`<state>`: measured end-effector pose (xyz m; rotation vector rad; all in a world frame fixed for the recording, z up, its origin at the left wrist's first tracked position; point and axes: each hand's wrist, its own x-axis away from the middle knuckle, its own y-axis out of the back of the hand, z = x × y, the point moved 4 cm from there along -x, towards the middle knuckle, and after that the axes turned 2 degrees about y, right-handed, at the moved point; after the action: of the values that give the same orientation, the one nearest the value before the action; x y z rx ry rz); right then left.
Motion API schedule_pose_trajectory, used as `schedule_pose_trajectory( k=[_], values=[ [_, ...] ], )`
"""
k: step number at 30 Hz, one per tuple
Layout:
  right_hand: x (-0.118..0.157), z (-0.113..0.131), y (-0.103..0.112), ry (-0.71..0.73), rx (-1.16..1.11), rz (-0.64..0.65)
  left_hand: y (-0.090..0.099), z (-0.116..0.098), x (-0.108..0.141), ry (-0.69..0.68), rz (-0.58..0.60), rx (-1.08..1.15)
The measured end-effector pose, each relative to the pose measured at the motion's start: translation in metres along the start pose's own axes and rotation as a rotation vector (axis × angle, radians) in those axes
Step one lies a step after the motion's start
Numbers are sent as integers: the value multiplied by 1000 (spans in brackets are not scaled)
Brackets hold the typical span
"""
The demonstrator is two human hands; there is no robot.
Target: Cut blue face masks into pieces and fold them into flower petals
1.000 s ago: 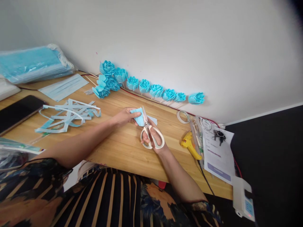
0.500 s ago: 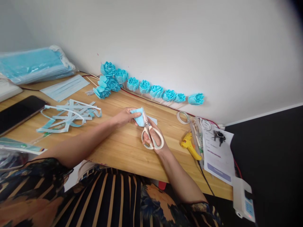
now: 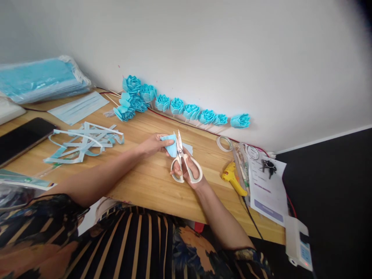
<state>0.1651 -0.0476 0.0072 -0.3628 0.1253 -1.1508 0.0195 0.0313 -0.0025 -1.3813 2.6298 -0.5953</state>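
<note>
My left hand point(image 3: 157, 144) pinches a small folded piece of blue fabric point(image 3: 171, 148), thumb on top, over the middle of the table. My right hand point(image 3: 192, 164) grips white-handled scissors point(image 3: 180, 155), with fingers through both loops. The scissor blades are spread and point away from me, right beside the fabric's right edge. Behind the scissors a pale blue piece point(image 3: 187, 149) lies on the table, partly hidden. A row of blue fabric flowers point(image 3: 192, 112) on sticks leans along the wall beyond my hands.
Cut strips point(image 3: 84, 141) lie in a heap at left, near a phone point(image 3: 27, 137), a flat mask sheet point(image 3: 78, 108) and a bag of masks point(image 3: 40, 77). At right are a tape roll point(image 3: 224, 143), yellow glue gun point(image 3: 233, 178), printed paper point(image 3: 269, 193), keys point(image 3: 270, 167) and power strip point(image 3: 299, 242).
The scissor blades and handles have spread apart, and the blades have come off the blue fabric's edge. My left hand keeps its pinch, nearly in the same place.
</note>
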Motion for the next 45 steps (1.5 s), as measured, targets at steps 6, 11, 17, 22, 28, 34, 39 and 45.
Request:
schedule_pose_trajectory(
  k=[6, 11, 17, 22, 28, 34, 39, 45],
  values=[
    [-4, -5, 3, 38, -40, 29, -1, 5, -1, -5, 47, -133],
    [-3, -5, 3, 21, -35, 17, 2, 5, -2, -4, 38, -152],
    [-5, -2, 1, 55, -28, 41, 0, 3, 0, -8, 42, -164],
    [-5, 1, 5, 84, -15, 11, 4, 7, -2, 27, 20, -178],
    [-4, -1, 8, 50, -146, 76, 12, 7, -4, 4, -42, -58],
    [-8, -4, 15, 44, -213, 103, 18, 6, -5, -4, -121, 61],
    [-7, -2, 14, 46, -160, 134, 17, 5, -6, 5, -183, 116],
    [-6, 12, 21, 129, 86, 47, 16, 1, -6, 24, -253, 167]
  ],
)
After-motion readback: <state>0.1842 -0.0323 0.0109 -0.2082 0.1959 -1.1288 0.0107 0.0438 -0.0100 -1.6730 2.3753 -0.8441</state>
